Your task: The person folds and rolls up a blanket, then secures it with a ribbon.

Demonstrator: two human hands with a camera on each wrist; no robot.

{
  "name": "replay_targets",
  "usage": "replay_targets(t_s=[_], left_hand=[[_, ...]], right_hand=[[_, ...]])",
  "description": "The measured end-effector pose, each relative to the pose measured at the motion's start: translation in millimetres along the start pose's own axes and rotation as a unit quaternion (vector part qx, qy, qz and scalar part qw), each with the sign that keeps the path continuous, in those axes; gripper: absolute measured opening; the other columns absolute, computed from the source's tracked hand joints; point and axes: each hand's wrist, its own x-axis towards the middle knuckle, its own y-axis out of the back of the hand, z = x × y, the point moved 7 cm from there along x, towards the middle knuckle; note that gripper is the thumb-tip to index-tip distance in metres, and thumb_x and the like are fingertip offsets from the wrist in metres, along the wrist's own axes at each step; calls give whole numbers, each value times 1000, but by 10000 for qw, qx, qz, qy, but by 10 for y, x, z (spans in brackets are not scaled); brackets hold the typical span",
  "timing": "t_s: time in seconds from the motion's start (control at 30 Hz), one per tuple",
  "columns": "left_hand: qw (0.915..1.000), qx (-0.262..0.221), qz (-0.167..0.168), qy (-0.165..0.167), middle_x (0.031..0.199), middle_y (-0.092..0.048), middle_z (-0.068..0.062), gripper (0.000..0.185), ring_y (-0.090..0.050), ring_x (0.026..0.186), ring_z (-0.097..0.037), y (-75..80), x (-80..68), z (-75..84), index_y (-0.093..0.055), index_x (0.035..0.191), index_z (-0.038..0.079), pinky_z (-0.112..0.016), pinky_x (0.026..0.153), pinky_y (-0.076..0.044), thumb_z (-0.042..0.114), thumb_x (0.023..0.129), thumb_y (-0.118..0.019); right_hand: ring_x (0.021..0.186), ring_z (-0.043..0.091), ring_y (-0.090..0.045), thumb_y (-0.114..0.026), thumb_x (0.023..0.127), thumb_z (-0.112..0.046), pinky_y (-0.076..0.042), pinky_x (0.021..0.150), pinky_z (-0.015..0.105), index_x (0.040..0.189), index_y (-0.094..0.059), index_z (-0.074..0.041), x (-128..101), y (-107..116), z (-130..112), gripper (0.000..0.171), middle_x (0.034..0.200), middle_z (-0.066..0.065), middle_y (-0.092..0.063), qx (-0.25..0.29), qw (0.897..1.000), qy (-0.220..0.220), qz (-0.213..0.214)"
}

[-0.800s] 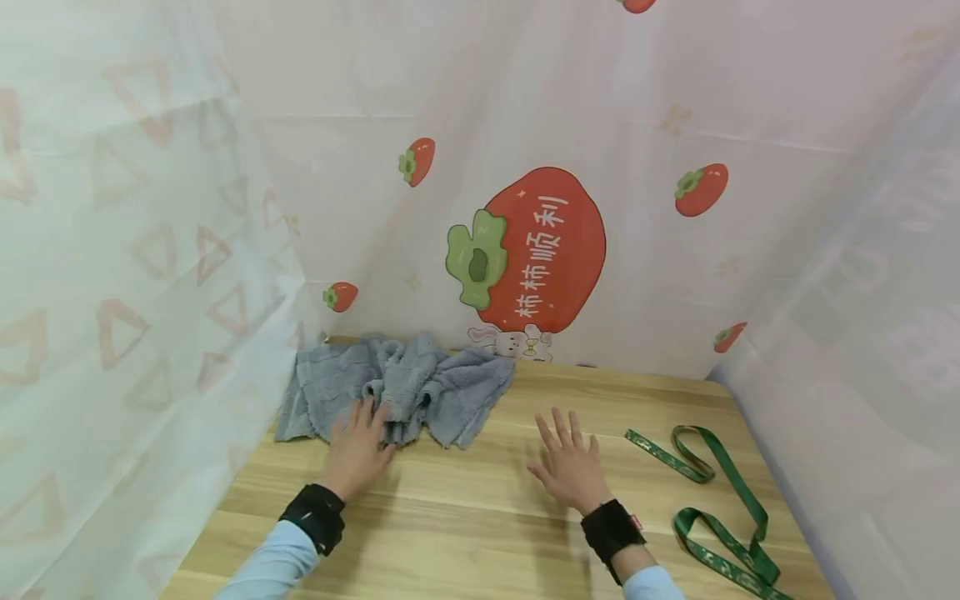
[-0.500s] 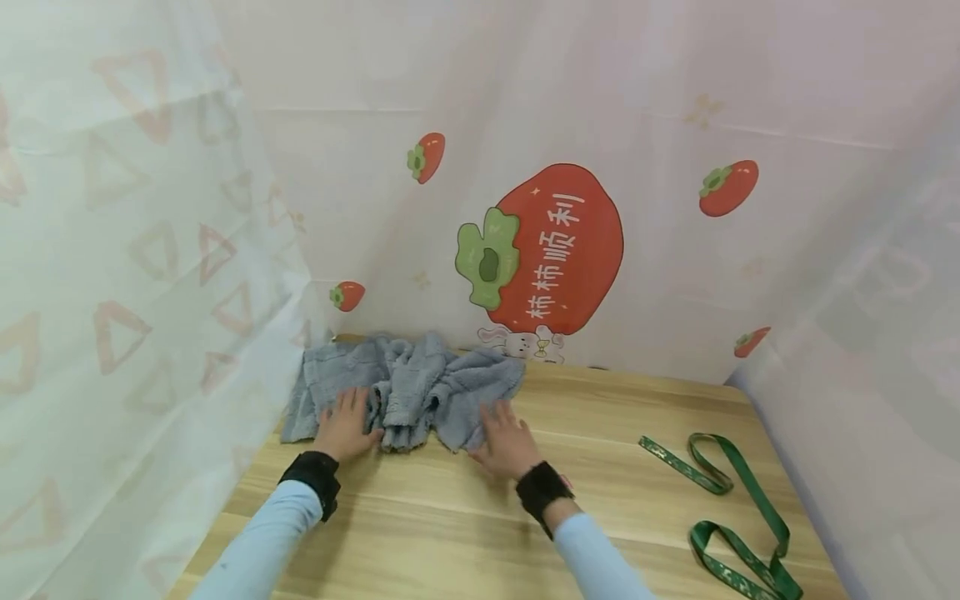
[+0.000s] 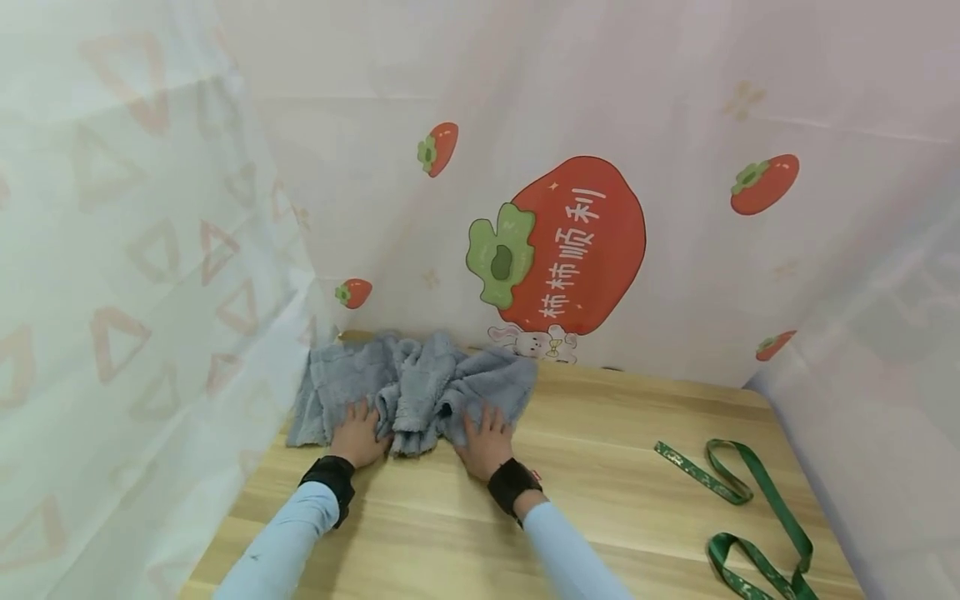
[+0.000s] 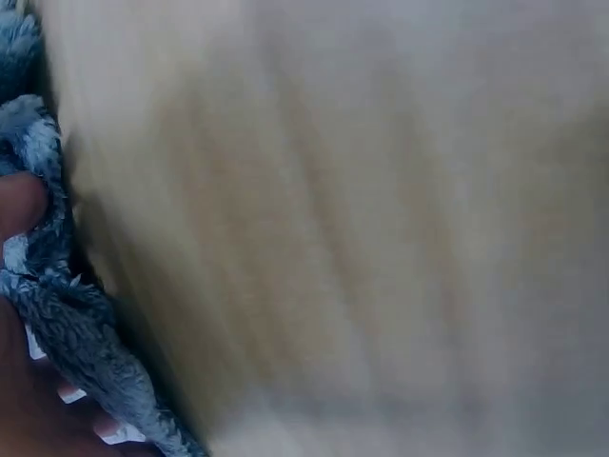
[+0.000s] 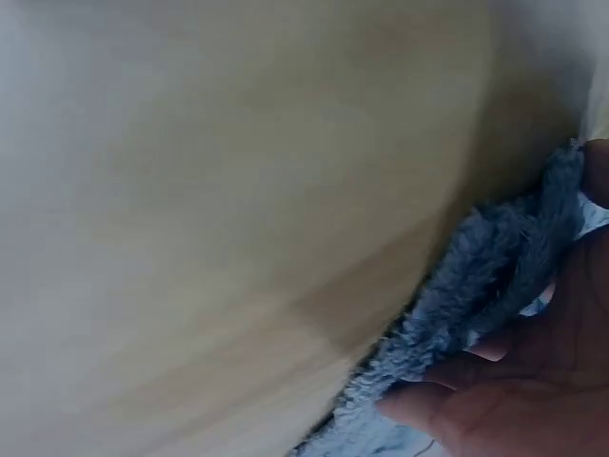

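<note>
Shifted leftward, the right hand (image 3: 486,442) is now laid on the right part of the grey-blue cloth (image 3: 423,392), which is crumpled on the desk (image 3: 442,533); the left hand (image 3: 358,435) is rested left of the cloth's middle. Fingers are extended, ungripped. Little seems done: folds are left unsmoothed, and the ribbon (image 3: 696,473), right of the cloth, is untouched.

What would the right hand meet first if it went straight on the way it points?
Likely more of the towel that the right hand already touches; depth beyond is unclear.
</note>
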Motion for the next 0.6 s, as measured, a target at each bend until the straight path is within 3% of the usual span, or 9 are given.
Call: replay_targets(t_s=[0.1,0.2,0.43,0.53,0.6], left_hand=[[9997,69,62,-245,150,-36,-38,62,-32,137,-60,20,-199,143,-54,134,-7,-71,95,-42,36,92,-68],[9989,101,133,-449,147,-41,-36,56,-37,135,-58,25,-488,293,-60,125,-7,-70,95,-43,35,90,-70],[9984,-165,-250,-469,147,-46,-31,40,-41,136,-53,2,-1394,528,-66,113,-2,-69,97,-42,30,89,-73],[9974,-310,-547,-365,144,-51,-28,44,-45,134,-52,-2,-1738,500,-66,115,-2,-66,97,-44,31,88,-74],[9957,-460,-731,-333,140,-55,-27,48,-48,130,-52,-26,-1914,418,-65,118,-3,-64,96,-47,30,86,-76]], right_hand=[[136,51,-43,-58,98,-45,-45,101,59,150,-44,-17,-300,87,118,61,149,29,-43,3,9995,292,84],[135,53,-43,-59,98,-37,-45,100,61,149,-46,-13,-673,144,261,58,148,32,-43,146,9984,541,-43],[137,56,-37,-56,97,-25,-41,100,68,148,-46,-12,-1781,62,632,54,151,33,-37,884,9921,629,-623],[137,57,-37,-57,97,-34,-41,97,70,147,-48,-15,-2275,-56,838,54,151,33,-38,1257,9859,386,-1032],[133,54,-44,-59,93,-50,-44,92,69,142,-54,-22,-2604,-240,1012,56,148,27,-45,1170,9902,84,-763]])
